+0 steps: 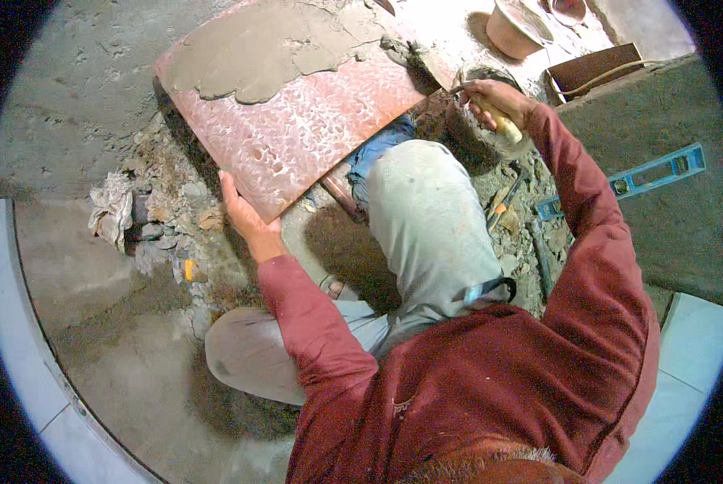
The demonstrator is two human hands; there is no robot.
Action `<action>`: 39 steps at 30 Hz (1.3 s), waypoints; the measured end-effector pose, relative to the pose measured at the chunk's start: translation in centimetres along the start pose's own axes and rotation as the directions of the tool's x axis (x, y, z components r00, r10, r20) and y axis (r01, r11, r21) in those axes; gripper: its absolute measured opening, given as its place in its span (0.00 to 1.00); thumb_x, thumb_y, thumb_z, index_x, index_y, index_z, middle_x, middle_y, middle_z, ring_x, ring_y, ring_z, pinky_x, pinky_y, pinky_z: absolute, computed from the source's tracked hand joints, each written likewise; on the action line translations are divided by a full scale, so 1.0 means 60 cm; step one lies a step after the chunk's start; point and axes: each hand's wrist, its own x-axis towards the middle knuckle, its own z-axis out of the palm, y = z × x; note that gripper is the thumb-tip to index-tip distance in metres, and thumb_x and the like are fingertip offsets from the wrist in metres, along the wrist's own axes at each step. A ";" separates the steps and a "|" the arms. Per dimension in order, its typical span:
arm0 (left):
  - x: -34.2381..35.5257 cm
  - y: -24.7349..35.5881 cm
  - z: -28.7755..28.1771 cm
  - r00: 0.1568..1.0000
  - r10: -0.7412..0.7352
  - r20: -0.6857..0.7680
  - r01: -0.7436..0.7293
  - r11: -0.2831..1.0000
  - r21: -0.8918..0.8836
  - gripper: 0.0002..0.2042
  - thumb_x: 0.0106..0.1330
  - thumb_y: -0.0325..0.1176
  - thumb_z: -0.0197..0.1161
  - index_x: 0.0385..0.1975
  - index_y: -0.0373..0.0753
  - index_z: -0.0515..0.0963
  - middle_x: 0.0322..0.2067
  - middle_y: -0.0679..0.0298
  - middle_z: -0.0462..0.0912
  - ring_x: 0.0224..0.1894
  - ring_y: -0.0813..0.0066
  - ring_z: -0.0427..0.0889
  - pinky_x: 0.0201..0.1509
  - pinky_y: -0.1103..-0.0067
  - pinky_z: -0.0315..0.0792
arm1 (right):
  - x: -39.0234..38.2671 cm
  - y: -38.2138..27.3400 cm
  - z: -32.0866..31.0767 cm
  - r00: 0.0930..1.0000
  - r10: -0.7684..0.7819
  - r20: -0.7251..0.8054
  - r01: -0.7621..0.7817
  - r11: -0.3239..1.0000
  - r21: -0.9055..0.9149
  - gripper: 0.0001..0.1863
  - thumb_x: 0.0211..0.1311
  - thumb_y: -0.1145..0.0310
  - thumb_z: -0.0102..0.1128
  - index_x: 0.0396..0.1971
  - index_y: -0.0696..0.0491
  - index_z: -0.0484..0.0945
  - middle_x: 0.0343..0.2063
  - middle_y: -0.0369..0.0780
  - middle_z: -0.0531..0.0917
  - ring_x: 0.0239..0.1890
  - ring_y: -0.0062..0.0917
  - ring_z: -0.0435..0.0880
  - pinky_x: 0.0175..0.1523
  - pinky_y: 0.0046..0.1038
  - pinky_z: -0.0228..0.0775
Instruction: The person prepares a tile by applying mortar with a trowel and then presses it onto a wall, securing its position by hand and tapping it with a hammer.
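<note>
A large reddish tile (pixel 297 121) lies tilted in front of me with its patterned side up. Grey mortar (pixel 273 44) is spread thickly over its far part, and the near part is bare but for whitish smears. My left hand (pixel 247 214) grips the tile's near left corner, fingers along the edge. In my right hand (pixel 503 103), beyond the tile's right edge, is a trowel by its pale yellow handle (pixel 503 127). The trowel's blade is mostly hidden, close to the tile's right corner. Below that hand sits a dark, mortar-smeared bucket (pixel 474 133).
A pinkish bucket (pixel 516 31) stands at the far right, near a brown box-like piece (pixel 591 71). A blue spirit level (pixel 632 181) leans across the right side. Rubble (pixel 513 222) with hand tools lies by my knee. A crumpled pale cloth (pixel 111 208) rests left.
</note>
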 end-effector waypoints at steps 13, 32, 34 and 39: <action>-0.005 0.003 -0.002 1.000 0.019 0.021 -0.017 0.996 -0.090 0.29 0.72 0.54 0.49 0.64 0.39 0.66 0.63 0.58 0.71 0.61 0.56 0.72 0.64 0.59 0.67 | 0.015 -0.024 0.098 0.832 -0.542 0.113 0.240 0.169 -0.956 0.16 0.68 0.60 0.52 0.45 0.58 0.72 0.36 0.56 0.81 0.39 0.50 0.82 0.41 0.46 0.72; 0.014 -0.007 -0.014 0.998 0.057 0.020 -0.046 0.931 -0.363 0.35 0.72 0.64 0.39 0.65 0.39 0.64 0.60 0.56 0.73 0.61 0.55 0.73 0.65 0.59 0.67 | 0.032 -0.168 0.193 0.742 -0.317 0.591 0.576 -0.150 -0.803 0.16 0.66 0.58 0.57 0.41 0.56 0.72 0.35 0.51 0.80 0.35 0.50 0.81 0.36 0.42 0.72; 0.022 -0.012 -0.017 0.989 0.116 0.089 -0.073 0.918 -0.391 0.35 0.72 0.63 0.40 0.64 0.37 0.64 0.59 0.57 0.73 0.60 0.56 0.74 0.65 0.59 0.67 | 0.060 -0.184 0.191 0.689 -0.391 0.610 0.551 -0.264 -0.791 0.15 0.65 0.58 0.57 0.40 0.54 0.72 0.35 0.49 0.80 0.34 0.49 0.81 0.35 0.43 0.72; 0.026 -0.017 -0.020 0.979 0.164 0.125 -0.098 0.904 -0.416 0.32 0.73 0.60 0.41 0.62 0.37 0.67 0.57 0.57 0.75 0.58 0.56 0.75 0.64 0.59 0.68 | 0.178 -0.256 0.212 0.450 -0.584 0.676 0.408 -0.538 -0.737 0.12 0.66 0.59 0.56 0.37 0.52 0.69 0.34 0.44 0.77 0.31 0.47 0.80 0.35 0.44 0.72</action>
